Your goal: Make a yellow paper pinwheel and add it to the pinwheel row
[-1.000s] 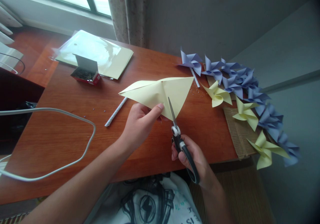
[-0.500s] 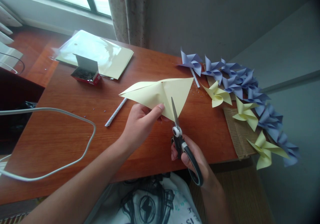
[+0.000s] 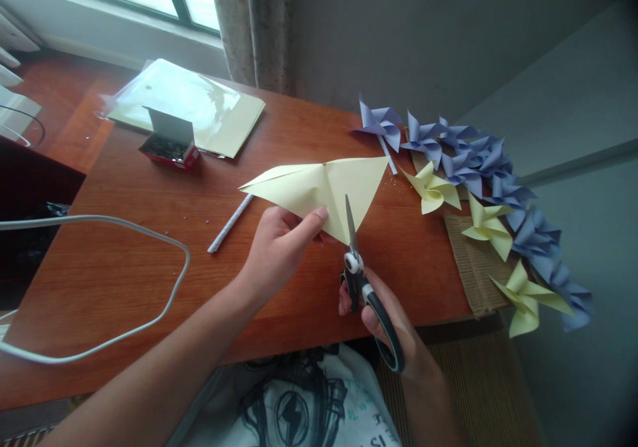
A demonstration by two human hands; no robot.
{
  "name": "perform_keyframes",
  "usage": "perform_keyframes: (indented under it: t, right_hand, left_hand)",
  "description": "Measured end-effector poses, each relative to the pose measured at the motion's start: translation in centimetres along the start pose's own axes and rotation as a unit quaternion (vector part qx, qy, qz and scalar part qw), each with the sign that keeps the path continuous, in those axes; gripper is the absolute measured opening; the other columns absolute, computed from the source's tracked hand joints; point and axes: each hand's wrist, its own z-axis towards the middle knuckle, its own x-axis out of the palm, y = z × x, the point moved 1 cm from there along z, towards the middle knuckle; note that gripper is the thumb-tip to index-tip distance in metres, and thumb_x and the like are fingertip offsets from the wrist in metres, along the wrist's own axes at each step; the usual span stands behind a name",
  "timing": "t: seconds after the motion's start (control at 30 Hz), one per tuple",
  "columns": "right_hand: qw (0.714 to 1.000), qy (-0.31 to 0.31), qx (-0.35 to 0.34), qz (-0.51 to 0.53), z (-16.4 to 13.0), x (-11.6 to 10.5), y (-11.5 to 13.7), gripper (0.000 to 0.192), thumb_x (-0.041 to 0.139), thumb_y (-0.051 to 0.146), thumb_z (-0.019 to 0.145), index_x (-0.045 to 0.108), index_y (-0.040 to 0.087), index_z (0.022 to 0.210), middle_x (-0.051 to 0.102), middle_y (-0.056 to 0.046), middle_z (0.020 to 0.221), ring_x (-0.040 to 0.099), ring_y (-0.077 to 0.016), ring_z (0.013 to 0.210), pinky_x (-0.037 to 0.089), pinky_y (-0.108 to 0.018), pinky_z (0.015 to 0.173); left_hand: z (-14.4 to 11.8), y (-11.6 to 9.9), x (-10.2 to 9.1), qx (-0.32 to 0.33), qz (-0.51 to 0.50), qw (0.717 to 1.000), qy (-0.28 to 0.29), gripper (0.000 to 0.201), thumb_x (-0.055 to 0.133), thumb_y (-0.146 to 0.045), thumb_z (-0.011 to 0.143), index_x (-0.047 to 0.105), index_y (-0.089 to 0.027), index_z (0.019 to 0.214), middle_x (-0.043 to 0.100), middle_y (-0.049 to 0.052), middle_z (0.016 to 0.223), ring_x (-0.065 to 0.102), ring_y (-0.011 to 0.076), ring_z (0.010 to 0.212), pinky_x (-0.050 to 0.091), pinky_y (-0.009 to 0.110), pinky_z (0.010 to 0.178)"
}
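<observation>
Pinched between thumb and fingers, a folded sheet of yellow paper (image 3: 299, 184) is held up by my left hand (image 3: 286, 238) above the table. Its lower corner points toward me. My right hand (image 3: 383, 311) grips black-and-white scissors (image 3: 355, 268) by the handles. Their upper blade lies across the paper near that lower corner; the other blade is hidden behind the sheet. A white rolled paper stick (image 3: 230, 223) rests on the table to the left of my left hand.
Yellow pinwheels (image 3: 432, 188) and purple pinwheels (image 3: 463, 168) cluster along the right, some over corrugated cardboard (image 3: 473, 281). An open small red box (image 3: 172, 151) stands by a stack of paper in plastic (image 3: 234, 125). A white cable (image 3: 184, 261) loops across the left of the wooden table (image 3: 299, 327).
The scissors and paper have shifted very slightly to the right in view. Both hands keep the same grips.
</observation>
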Motion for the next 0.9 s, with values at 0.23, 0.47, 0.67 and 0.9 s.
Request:
perform_keyframes:
  t: [0.23, 0.47, 0.67, 0.9]
  right_hand:
    - [1.0, -0.002, -0.001, -0.014, -0.02, 0.1, 0.25, 0.051, 0.063, 0.067, 0.086, 0.054, 0.021, 0.107, 0.053, -0.003, 0.089, 0.05, -0.0191, 0.082, 0.04, -0.032, 0.076]
    - [0.999, -0.007, -0.006, -0.032, 0.05, 0.15, 0.17, 0.051, 0.062, 0.067, 0.087, 0.054, 0.02, 0.107, 0.054, -0.003, 0.089, 0.051, -0.0191, 0.081, 0.041, -0.032, 0.075]
    - [0.999, -0.017, -0.015, -0.04, 0.17, 0.1, -0.32, 0.052, 0.061, 0.068, 0.086, 0.054, 0.021, 0.105, 0.055, -0.004, 0.087, 0.052, -0.0191, 0.079, 0.042, -0.032, 0.073]
    - [0.999, -0.019, -0.012, -0.032, 0.2, 0.13, -0.29, 0.051, 0.062, 0.068, 0.086, 0.054, 0.021, 0.103, 0.055, -0.004, 0.088, 0.052, -0.0188, 0.079, 0.042, -0.032, 0.074]
  left_hand:
    - [-0.01, 0.07, -0.07, 0.005, -0.003, 1.0, 0.0, 0.021, 0.068, -0.026, 0.088, 0.069, -0.015, 0.07, 0.07, 0.002, 0.064, 0.062, 0.0151, 0.063, 0.048, 0.025, 0.059]
    - [-0.01, 0.07, -0.07, 0.008, -0.002, 1.0, -0.003, 0.02, 0.068, -0.025, 0.088, 0.07, -0.015, 0.072, 0.069, 0.002, 0.063, 0.062, 0.0143, 0.062, 0.048, 0.024, 0.059]
    - [-0.03, -0.1, 0.08, 0.002, -0.005, 1.0, -0.001, 0.017, 0.069, -0.025, 0.087, 0.069, -0.015, 0.073, 0.069, 0.001, 0.064, 0.062, 0.0136, 0.061, 0.049, 0.023, 0.058]
    - [-0.07, -0.33, 0.21, -0.003, -0.004, 1.0, -0.005, 0.018, 0.069, -0.025, 0.086, 0.069, -0.015, 0.071, 0.07, 0.001, 0.064, 0.062, 0.0132, 0.06, 0.049, 0.023, 0.058]
